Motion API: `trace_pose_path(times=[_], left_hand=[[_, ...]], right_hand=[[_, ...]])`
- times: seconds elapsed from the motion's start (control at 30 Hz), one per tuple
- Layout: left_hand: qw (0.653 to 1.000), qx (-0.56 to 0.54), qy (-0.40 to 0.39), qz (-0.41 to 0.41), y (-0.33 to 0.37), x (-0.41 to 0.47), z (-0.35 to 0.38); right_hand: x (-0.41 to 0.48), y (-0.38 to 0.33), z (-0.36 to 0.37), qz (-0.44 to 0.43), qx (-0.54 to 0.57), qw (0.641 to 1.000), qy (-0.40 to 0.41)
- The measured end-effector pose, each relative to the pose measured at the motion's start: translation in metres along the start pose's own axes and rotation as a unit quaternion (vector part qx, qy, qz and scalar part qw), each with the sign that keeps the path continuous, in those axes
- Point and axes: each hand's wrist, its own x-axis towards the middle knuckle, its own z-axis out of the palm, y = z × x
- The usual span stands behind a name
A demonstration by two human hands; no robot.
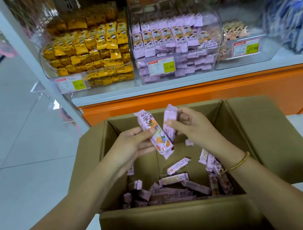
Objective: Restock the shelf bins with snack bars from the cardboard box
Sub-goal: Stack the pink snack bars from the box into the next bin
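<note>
Both forearms reach over cardboard box (265, 138), left hand (133, 146) gripping pink bar (156, 133), right hand (192, 126) gripping second bar (169, 120)

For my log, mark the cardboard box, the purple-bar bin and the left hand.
cardboard box (180, 225), head view, near outer wall.
purple-bar bin (198, 70), head view, clear front wall.
left hand (131, 142), head view, back of hand.

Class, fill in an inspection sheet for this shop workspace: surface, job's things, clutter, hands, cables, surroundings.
Surface: pale tiled floor around the open brown cardboard box.
Job's things: loose pink-wrapped snack bars in the box; clear plastic shelf bin of matching pink bars.
Clutter: nothing seen.
Hands: left hand holds one pink bar, right hand holds a second pink bar, above the box.
Cables: nothing seen.
Surroundings: clear bin of yellow packets, orange shelf base, price tags.
</note>
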Motion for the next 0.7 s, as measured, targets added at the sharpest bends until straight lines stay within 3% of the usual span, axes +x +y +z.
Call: trace_pose_path(times=[0.2,0.47,0.7], left_hand=[[0.994,-0.106,0.005,-0.033,0.008,0.000,0.004],[0.974,-0.217,-0.064,-0.026,0.022,0.006,0.024],[0.962,-0.262,-0.072,-0.002,0.031,0.017,0.037]], right_hand=[[0.002,-0.004,-0.034,-0.055,0.164,0.984,0.049],[0.001,-0.004,-0.043,-0.085,0.177,0.977,0.084],[-0.002,-0.010,-0.042,-0.097,0.179,0.978,0.039]])
